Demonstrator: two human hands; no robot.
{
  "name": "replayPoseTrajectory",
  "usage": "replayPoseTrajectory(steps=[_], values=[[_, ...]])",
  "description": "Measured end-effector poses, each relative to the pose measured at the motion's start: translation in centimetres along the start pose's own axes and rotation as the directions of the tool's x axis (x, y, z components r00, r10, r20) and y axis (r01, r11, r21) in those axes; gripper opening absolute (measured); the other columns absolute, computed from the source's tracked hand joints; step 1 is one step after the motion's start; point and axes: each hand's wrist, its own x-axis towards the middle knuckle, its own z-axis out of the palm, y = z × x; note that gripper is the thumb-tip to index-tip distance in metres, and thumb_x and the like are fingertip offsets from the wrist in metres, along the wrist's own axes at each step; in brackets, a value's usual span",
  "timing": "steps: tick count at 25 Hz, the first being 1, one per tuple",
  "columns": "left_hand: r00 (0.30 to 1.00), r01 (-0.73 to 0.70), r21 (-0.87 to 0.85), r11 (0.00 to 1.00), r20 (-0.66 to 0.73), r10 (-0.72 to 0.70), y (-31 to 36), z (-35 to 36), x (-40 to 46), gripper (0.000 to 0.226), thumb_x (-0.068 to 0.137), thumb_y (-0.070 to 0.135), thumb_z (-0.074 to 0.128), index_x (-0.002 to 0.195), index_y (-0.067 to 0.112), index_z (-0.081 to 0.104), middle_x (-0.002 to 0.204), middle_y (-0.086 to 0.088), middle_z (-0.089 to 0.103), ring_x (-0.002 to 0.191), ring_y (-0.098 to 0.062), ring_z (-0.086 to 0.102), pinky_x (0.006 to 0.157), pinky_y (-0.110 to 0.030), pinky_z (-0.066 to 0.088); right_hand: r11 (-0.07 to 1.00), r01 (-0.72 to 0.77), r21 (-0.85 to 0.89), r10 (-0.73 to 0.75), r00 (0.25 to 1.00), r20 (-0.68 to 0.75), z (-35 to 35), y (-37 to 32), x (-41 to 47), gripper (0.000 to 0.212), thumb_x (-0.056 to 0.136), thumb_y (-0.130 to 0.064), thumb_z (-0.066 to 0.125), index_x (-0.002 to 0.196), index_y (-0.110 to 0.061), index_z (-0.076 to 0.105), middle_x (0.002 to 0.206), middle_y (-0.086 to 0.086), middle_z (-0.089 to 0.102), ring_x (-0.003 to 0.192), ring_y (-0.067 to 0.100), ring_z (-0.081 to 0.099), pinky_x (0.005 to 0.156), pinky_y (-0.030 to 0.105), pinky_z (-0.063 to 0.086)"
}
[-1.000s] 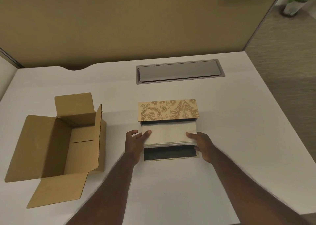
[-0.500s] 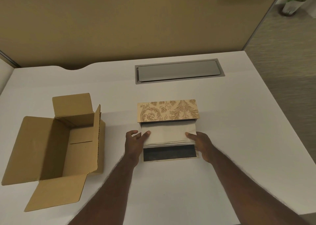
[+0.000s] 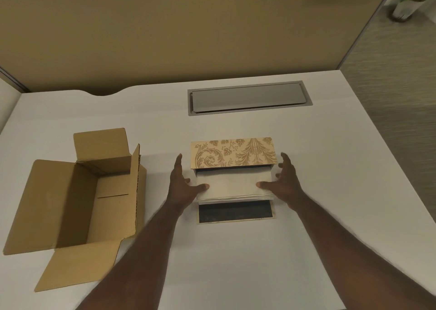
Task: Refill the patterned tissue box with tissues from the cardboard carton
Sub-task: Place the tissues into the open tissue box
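- Patterned tissue box [image 3: 233, 153] sits mid-counter [image 3: 330, 168], open toward the near side, its dark-lined flap [image 3: 236, 212] lying flat on the counter.
- Tissue stack [image 3: 232, 187] is partly in the box opening, near edge sticking out over the flap.
- Left hand [image 3: 180, 184]: open, fingers spread along the box's left side, thumb tip resting on the stack's left end. No grasp.
- Right hand [image 3: 284, 182]: open, fingers splayed by the box's right end, thumb tip on the stack's right end. No grasp.
- Cardboard carton [image 3: 77, 201] is at the left, well apart from the box, flaps open, interior looks empty.
- Grey cable-tray lid [image 3: 247, 97] is recessed in the counter on the far side.
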Motion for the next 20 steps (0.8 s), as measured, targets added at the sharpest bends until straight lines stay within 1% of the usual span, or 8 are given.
replayPoseTrajectory(steps=[2, 4, 6, 10, 12, 15, 18, 20], values=[[0.995, -0.052, 0.087, 0.995, 0.088, 0.045, 1.5, -0.8, 1.1, 0.132, 0.059, 0.001, 0.092, 0.155, 0.033, 0.006, 0.159, -0.009, 0.024, 0.134, -0.03, 0.04, 0.102, -0.043, 0.046, 0.973, 0.165, -0.163, -0.161, 0.986, 0.042, -0.7, -1.1, 1.2, 0.141, 0.051, -0.018, 0.097, 0.157, -0.023, 0.005, 0.149, 0.015, 0.031, 0.138, 0.029, 0.035, 0.11, 0.039, 0.038], [0.98, -0.107, 0.154, 0.982, 0.182, 0.078, 2.8, -1.3, 2.0, 0.141, 0.055, -0.004, 0.091, 0.156, 0.03, -0.001, 0.158, -0.007, 0.029, 0.139, -0.029, 0.036, 0.106, -0.051, 0.043, 0.904, 0.292, -0.312, -0.265, 0.956, 0.128, -1.3, -2.2, 2.3, 0.146, 0.048, -0.017, 0.098, 0.157, -0.023, 0.001, 0.143, 0.014, 0.033, 0.13, 0.026, 0.038, 0.096, 0.03, 0.039], [0.96, -0.161, 0.199, 0.967, 0.258, 0.107, 3.4, -1.4, 2.6, 0.143, 0.053, -0.006, 0.091, 0.156, 0.025, -0.003, 0.154, -0.005, 0.039, 0.138, -0.028, 0.038, 0.108, -0.054, 0.04, 0.831, 0.35, -0.433, -0.281, 0.935, 0.216, -1.5, -3.3, 3.0, 0.147, 0.048, -0.019, 0.097, 0.157, -0.027, -0.001, 0.144, 0.011, 0.032, 0.122, 0.026, 0.045, 0.085, 0.029, 0.043], [0.937, -0.229, 0.23, 0.946, 0.315, 0.15, 3.6, -1.3, 3.4, 0.135, 0.044, -0.003, 0.094, 0.153, 0.012, 0.015, 0.144, -0.007, 0.049, 0.136, -0.028, 0.042, 0.109, -0.054, 0.04, 0.685, 0.354, -0.637, -0.238, 0.935, 0.263, -0.9, -4.3, 3.3, 0.145, 0.05, -0.024, 0.096, 0.156, -0.03, -0.004, 0.16, 0.01, 0.014, 0.115, 0.035, 0.059, 0.071, 0.028, 0.048], [0.935, -0.252, 0.215, 0.943, 0.305, 0.181, 3.4, -1.4, 3.5, 0.121, 0.039, 0.0, 0.093, 0.14, 0.017, 0.029, 0.133, -0.004, 0.053, 0.13, -0.027, 0.047, 0.105, -0.048, 0.045, 0.659, 0.336, -0.673, -0.238, 0.942, 0.237, -0.6, -4.5, 3.0, 0.142, 0.052, -0.024, 0.095, 0.156, -0.028, -0.002, 0.163, 0.008, 0.006, 0.105, 0.034, 0.065, 0.064, 0.025, 0.046], [0.938, -0.277, 0.248, 0.928, 0.279, 0.205, 3.2, -1.5, 3.3, 0.114, 0.041, 0.003, 0.094, 0.133, 0.023, 0.03, 0.126, 0.001, 0.052, 0.122, -0.022, 0.051, 0.098, -0.033, 0.046, 0.608, 0.345, -0.715, -0.307, 0.933, 0.189, -0.4, -4.2, 2.2, 0.132, 0.056, -0.022, 0.093, 0.156, -0.021, 0.006, 0.164, 0.01, -0.001, 0.089, 0.032, 0.07, 0.06, 0.025, 0.044], [0.936, -0.315, 0.307, 0.898, 0.257, 0.241, 2.9, -1.3, 2.8, 0.11, 0.046, 0.01, 0.095, 0.133, 0.019, 0.029, 0.126, 0.001, 0.049, 0.118, -0.017, 0.052, 0.094, -0.03, 0.049, 0.568, 0.354, -0.743, -0.368, 0.917, 0.155, -0.1, -3.5, 1.1, 0.12, 0.063, -0.02, 0.087, 0.156, -0.017, 0.011, 0.165, 0.01, -0.007, 0.08, 0.027, 0.068, 0.055, 0.023, 0.04], [0.933, -0.32, 0.278, 0.906, 0.26, 0.25, 2.5, -1.2, 2.1, 0.113, 0.051, 0.009, 0.092, 0.139, 0.021, 0.022, 0.124, 0.005, 0.052, 0.118, -0.015, 0.055, 0.091, -0.025, 0.05, 0.563, 0.343, -0.752, -0.388, 0.913, 0.126, 0.2, -3.1, 0.4, 0.115, 0.066, -0.018, 0.083, 0.156, -0.017, 0.01, 0.165, 0.008, -0.01, 0.079, 0.023, 0.066, 0.052, 0.023, 0.038]])
